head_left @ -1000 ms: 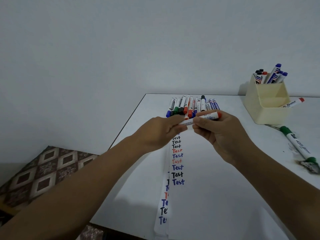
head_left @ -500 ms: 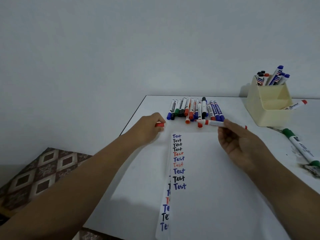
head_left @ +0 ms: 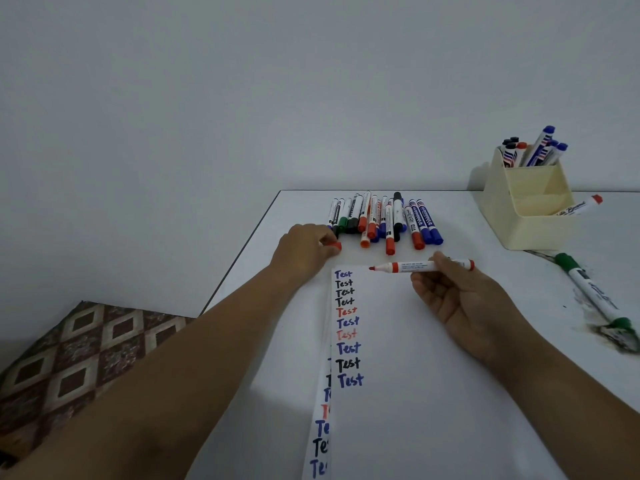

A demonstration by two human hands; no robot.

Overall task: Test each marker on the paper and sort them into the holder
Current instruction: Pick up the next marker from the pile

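The red marker (head_left: 420, 266) is uncapped and lies level in my right hand (head_left: 460, 299), fingers pinched on its barrel, tip pointing toward my left hand (head_left: 304, 251). Its tip is just above the top edge of the paper (head_left: 433, 375), beside the first "Test" word. My left fingers are clamped on the red cap (head_left: 335, 246) on the desk (head_left: 277, 341). Beyond both hands lies the row of markers (head_left: 384, 220). Far to my right stands the holder (head_left: 526, 209).
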